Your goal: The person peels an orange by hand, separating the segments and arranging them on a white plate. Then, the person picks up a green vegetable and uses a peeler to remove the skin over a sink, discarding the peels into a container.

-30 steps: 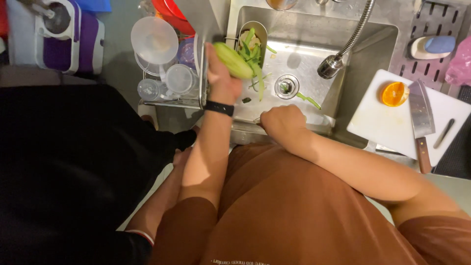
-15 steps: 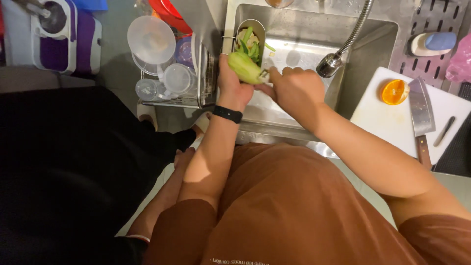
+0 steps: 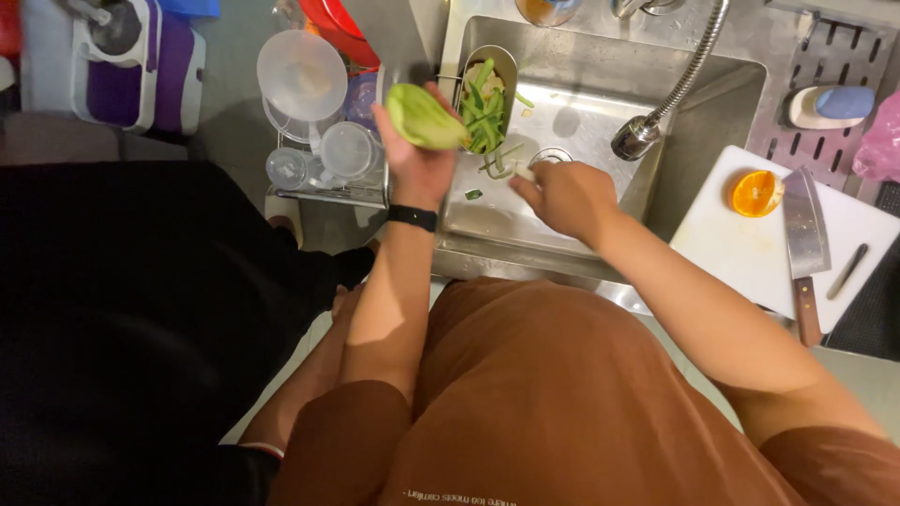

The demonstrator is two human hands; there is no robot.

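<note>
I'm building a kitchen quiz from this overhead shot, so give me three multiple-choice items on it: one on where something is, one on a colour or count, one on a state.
1. Where does the cleaver lie?
A. in the sink
B. on the white cutting board
C. in the dish rack

2. What colour is the vegetable in the left hand?
A. pale green
B. red
C. purple

3. What state is the orange in?
A. whole and unpeeled
B. cut, its flesh facing up
C. peeled into segments

Answers:
1. B, since the blade rests on the white cutting board right of the sink.
2. A, as the piece held up above the sink's left edge is light green.
3. B, because the round orange face with its segments shows on the board.

The right hand is low over the sink, near the drain.
</note>
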